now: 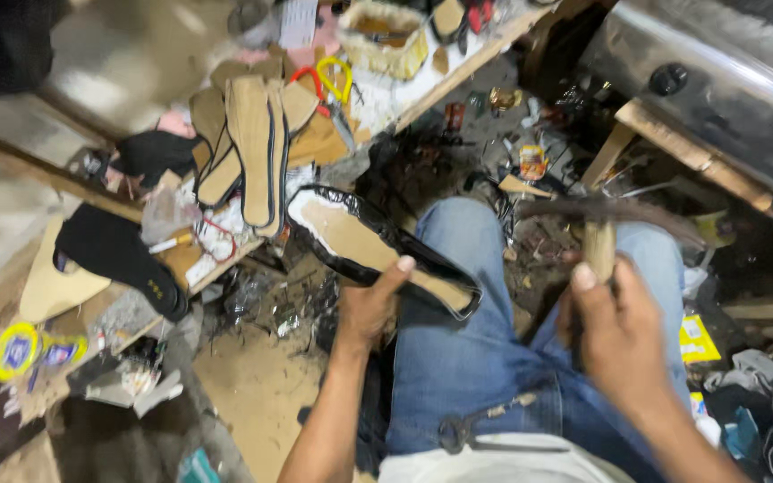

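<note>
**Hammer up, shoe on the knee**

Right hand [619,331] is wrapped tight round a wooden-handled hammer [603,224], its head blurred. Left hand [370,304] clamps a glossy black shoe [378,246], tan sole up, across the blue jeans [476,349]. Further out, tan insoles [252,148] are stacked on the workbench [225,259]. At the back, a yellowish basket [386,40], its contents too dim to tell.

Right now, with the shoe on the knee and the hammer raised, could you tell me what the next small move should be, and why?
Probably bring the hammer down lightly on the black edge folded over the tan insole. The left hand steadies the upturned shoe on the left knee, while the right hand holds the hammer above the other knee, its head blurred.
</note>
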Demonstrator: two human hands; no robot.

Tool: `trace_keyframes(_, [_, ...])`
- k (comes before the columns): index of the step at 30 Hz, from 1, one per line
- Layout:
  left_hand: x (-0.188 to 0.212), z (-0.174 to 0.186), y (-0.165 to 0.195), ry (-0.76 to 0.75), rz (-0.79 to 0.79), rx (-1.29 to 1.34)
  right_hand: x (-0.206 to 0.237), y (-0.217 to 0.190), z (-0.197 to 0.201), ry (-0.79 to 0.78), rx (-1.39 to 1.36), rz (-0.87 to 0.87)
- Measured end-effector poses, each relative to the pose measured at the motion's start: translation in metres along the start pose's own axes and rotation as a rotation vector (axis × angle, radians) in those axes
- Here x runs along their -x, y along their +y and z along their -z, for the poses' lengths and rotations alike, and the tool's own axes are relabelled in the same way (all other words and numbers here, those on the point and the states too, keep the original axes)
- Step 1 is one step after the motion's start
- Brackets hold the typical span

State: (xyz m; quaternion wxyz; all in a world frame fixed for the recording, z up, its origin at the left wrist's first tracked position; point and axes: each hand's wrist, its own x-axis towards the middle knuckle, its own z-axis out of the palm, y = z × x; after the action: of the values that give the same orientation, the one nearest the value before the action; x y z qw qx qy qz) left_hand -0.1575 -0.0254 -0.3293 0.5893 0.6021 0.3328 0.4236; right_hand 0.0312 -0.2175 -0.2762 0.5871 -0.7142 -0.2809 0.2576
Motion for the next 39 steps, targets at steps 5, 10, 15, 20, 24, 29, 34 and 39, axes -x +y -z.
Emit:
trace_keyframes(5, [0.042,0.002,-0.023,0.065,-0.116,-0.248,0.021,0.013,-0.026,-0.061,-0.086,0.116])
trace_keyframes(10, [0.065,0.008,-0.045,0.030,-0.275,-0.368,0.043,0.038,-0.051,-0.325,0.093,0.043])
trace_keyframes(15, [0.074,0.012,-0.054,0.042,-0.318,-0.430,0.052,0.027,-0.046,-0.456,0.142,-0.118])
trace_keyframes(20, [0.080,0.009,-0.067,0.031,-0.464,-0.489,0.054,0.015,-0.042,-0.328,-0.081,0.177])
trace_keyframes(24, [0.081,0.011,-0.075,0.025,-0.407,-0.572,0.062,0.014,-0.043,-0.435,0.373,0.004])
trace_keyframes(29, [0.052,0.016,-0.066,0.303,0.281,0.244,0.083,0.014,-0.024,-0.552,0.731,0.195])
trace_keyframes(34, [0.056,0.000,-0.026,0.184,0.312,0.638,0.080,0.025,-0.013,-0.361,0.493,0.233])
trace_keyframes(39, [0.080,-0.048,0.013,-0.240,0.642,0.701,0.055,0.014,-0.010,-0.142,0.099,0.494])
